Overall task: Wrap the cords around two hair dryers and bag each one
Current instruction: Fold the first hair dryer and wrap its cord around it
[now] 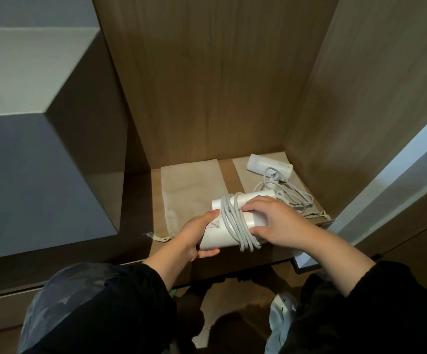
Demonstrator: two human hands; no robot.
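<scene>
Item under handling: first hair dryer (229,229), white, held over the wooden shelf (229,172) near its front edge, between the two bags. Whether it rests on the shelf or is lifted clear cannot be determined. Its grey cord (234,218) lies in several coils around the body. The plug end is not visible, so it cannot be confirmed that the end is secured. The left hand (197,235) grips the near end of the body, thumb on top and fingers beneath. The right hand (277,223) is curled over the far part of the body and pins the coils. The left drawstring bag (189,186) lies flat just beside the dryer, with its drawstring toward the person. The second hair dryer (269,166) lies on the right drawstring bag (243,168), its loose cord (292,196) spread in an untidy heap close to the right hand. Assessment: wrapping of the first unit appears near complete and bagging is not yet begun. Risks: the coils look slack at the lower side and may slide off the smooth body once the right hand lets go. The flat bag needs a hand to open its mouth, leaving a single grip on the dryer near the shelf edge. The neighbouring loose cord could snag.
</scene>
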